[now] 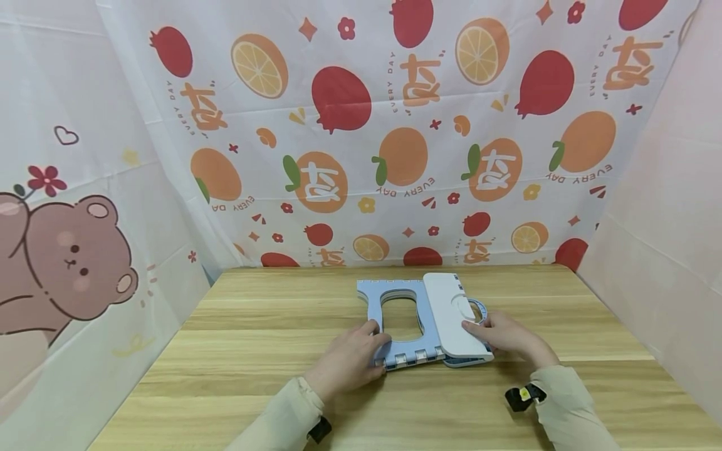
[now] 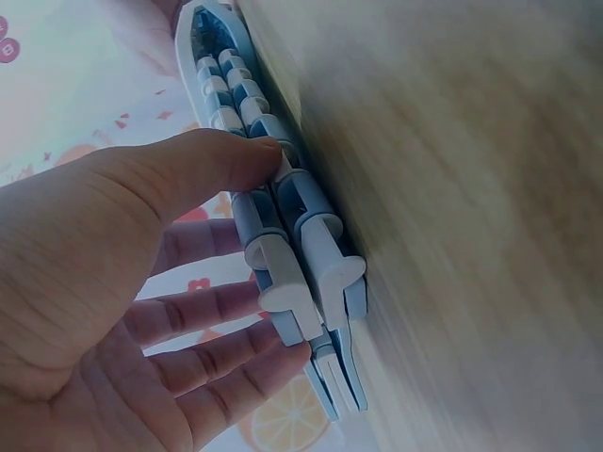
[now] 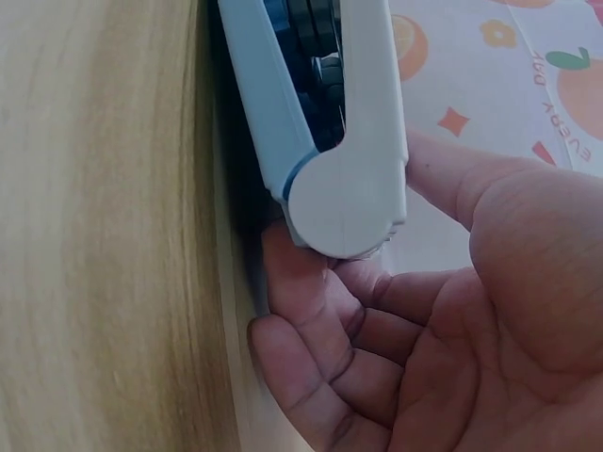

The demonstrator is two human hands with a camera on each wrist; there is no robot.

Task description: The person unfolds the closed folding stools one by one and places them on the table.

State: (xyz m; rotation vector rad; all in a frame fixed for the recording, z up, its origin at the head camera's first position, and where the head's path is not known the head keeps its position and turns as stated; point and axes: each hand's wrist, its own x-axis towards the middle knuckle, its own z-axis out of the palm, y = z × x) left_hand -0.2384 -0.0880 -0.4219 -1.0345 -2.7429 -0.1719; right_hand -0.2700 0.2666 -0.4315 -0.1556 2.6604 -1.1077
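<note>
A blue-and-white folding stool (image 1: 451,322) lies folded nearly flat on the table. Its blue leg panel, with a large oval cutout, points left, and the white top panel is on the right. My left hand (image 1: 346,358) grips the near left corner; in the left wrist view its thumb presses the hinge row of the stool (image 2: 316,250) while the fingers are on the other face. At the right edge, by the blue carry handle (image 1: 479,310), my right hand (image 1: 513,337) holds the white panel, thumb on top and fingers curled beneath. Part of those fingers is hidden in the head view.
The wood-grain table (image 1: 248,351) extends around the stool on all sides. Behind it hangs a fruit-print cloth (image 1: 361,188), with pale cloth walls at left and right. Black straps with small devices (image 1: 524,396) are on the wrists.
</note>
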